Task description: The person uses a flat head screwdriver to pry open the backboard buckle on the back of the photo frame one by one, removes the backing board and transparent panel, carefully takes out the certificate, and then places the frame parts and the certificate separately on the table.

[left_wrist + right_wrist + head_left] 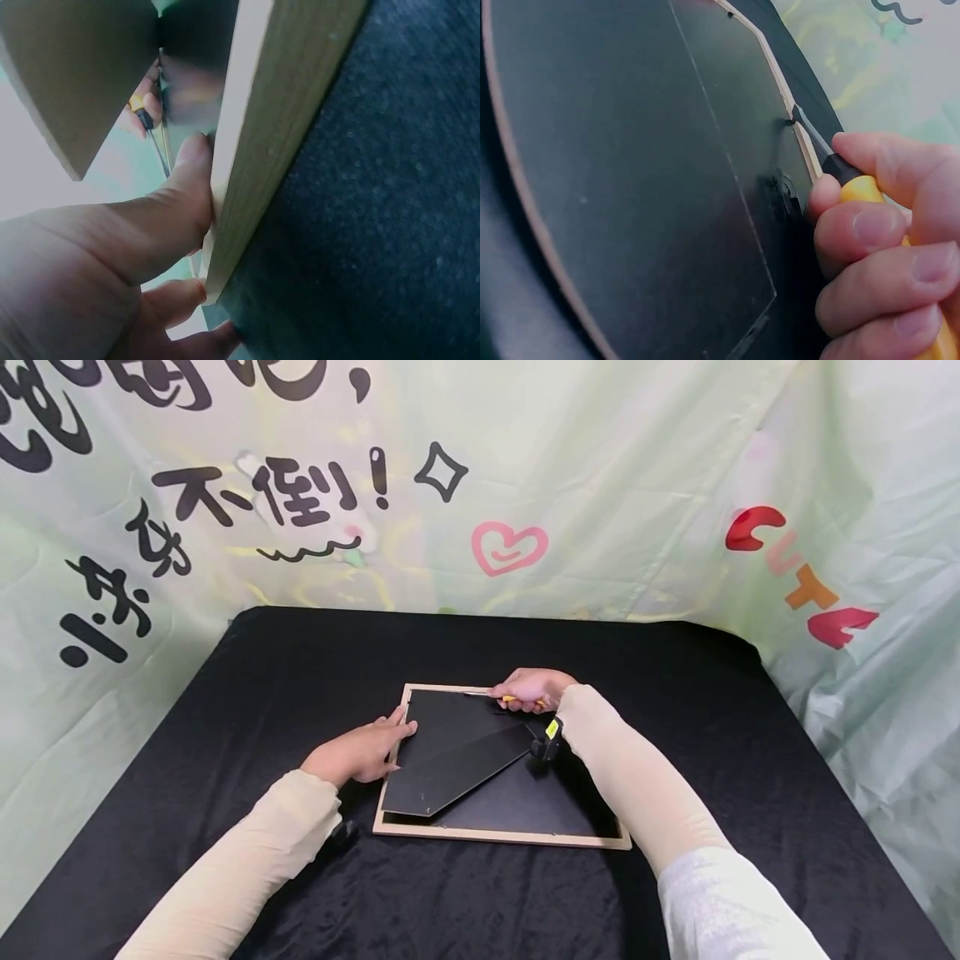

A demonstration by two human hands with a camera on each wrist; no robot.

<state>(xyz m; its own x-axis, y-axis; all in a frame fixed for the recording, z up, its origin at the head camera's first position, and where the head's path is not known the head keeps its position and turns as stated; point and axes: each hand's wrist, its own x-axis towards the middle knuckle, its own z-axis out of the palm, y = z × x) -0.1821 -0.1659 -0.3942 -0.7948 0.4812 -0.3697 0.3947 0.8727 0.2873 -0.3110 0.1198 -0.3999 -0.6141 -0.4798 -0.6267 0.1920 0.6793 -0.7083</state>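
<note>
A picture frame [502,837] with a pale wooden rim lies back side up on the black cloth. On its dark backing board [450,714] a black easel stand [461,772] sticks up at an angle. My left hand [360,752] holds the frame's left side, the thumb [193,154] against the inner wall and fingers outside. At the far side, my right hand [534,687] grips a screwdriver [861,189] with a yellow and black handle. The screwdriver's tip is right at a small dark tab [792,118] by the rim's inner edge.
Black cloth [315,652] covers the table beneath the frame. Behind it hangs a pale green curtain [600,485] with printed writing and a pink heart. A dark wrist camera [546,747] on the right arm hangs over the stand's hinged end.
</note>
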